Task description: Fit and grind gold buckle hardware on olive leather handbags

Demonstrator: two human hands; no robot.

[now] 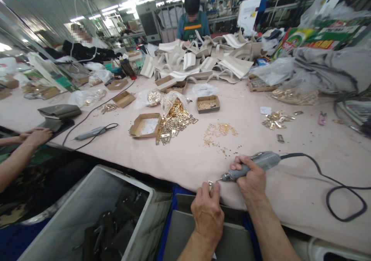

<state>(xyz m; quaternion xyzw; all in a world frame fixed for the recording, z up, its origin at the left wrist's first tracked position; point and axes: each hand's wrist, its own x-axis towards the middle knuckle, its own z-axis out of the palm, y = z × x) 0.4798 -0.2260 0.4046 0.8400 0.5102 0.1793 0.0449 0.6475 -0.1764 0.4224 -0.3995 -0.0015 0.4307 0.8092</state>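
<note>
My right hand (251,176) is wrapped round a grey electric screwdriver (255,163), whose tip points left at a small metal plate (210,184). My left hand (207,211) pinches that plate at the near edge of the pink table (179,156). A black cable (333,187) runs from the tool and loops to the right. Loose small gold screws (218,131) are scattered just beyond my hands. A pile of gold metal plates (174,122) spills from a clear bag farther back.
A grey bin (95,214) with dark parts stands below left. A co-worker's arm (20,149) rests at the left edge, near a second screwdriver (91,133). Small cardboard boxes (207,104), bags and beige bag panels (203,60) crowd the far table; two people sit beyond.
</note>
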